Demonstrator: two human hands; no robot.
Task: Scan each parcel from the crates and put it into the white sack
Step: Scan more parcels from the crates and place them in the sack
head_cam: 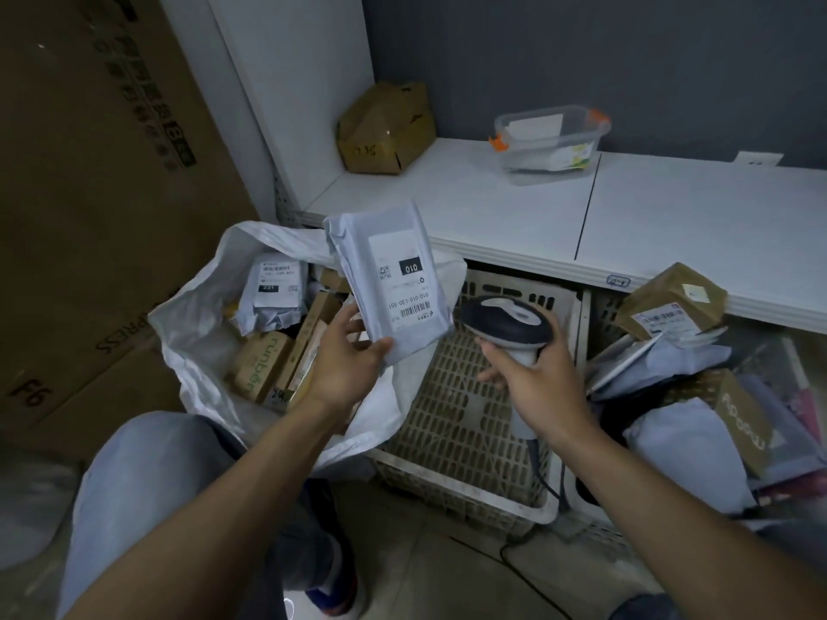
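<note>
Far left, a tall cardboard carton [89, 194] fills the edge of your view. Across the back runs the white desk [671, 217], carrying a crumpled brown box [385, 127] and a clear plastic tub [550, 140] with orange clips.

Below the desk's front edge the white sack [197, 342] stands open at your left. It already holds a grey mailer marked 231 and several brown boxes. Beside the sack, at centre, a slatted centre crate [470, 418] shows its perforated bottom. The right crate [602, 306] next to it is heaped with grey mailers and brown boxes.

Your left hand [344, 364] pinches the lower edge of the grey parcel [389, 279], thumb on the front. It holds the parcel upright over the sack's right rim, with the label — marked 010, barcode turned sideways — facing you.

Your right hand [537, 382] is wrapped round the handle of the scanner [505, 319]. The scanner's head sits just beside the parcel's lower right corner, above the centre crate. Your two hands are apart — each clamped on its own object.
</note>
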